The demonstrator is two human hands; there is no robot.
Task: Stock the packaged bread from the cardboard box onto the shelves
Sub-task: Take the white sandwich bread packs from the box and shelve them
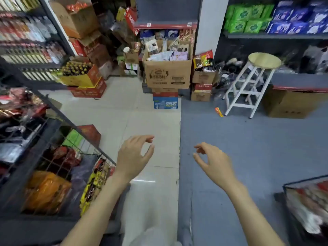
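Both hands were out in front of the person, over the floor, and neither one had anything in it. The left hand (132,156) had its fingers loosely curled with the thumb apart from them, and the right hand (215,161) looked much the same, relaxed and empty. The cardboard box (167,72) sat well ahead of them, stacked on a few other cartons at the foot of the shelves (166,25), open on top and stuffed with packaged bread (166,50). A white stool (252,82) stood off to the right on the grey floor, and a wire rack (58,157) of snack bags was just left of the left arm.
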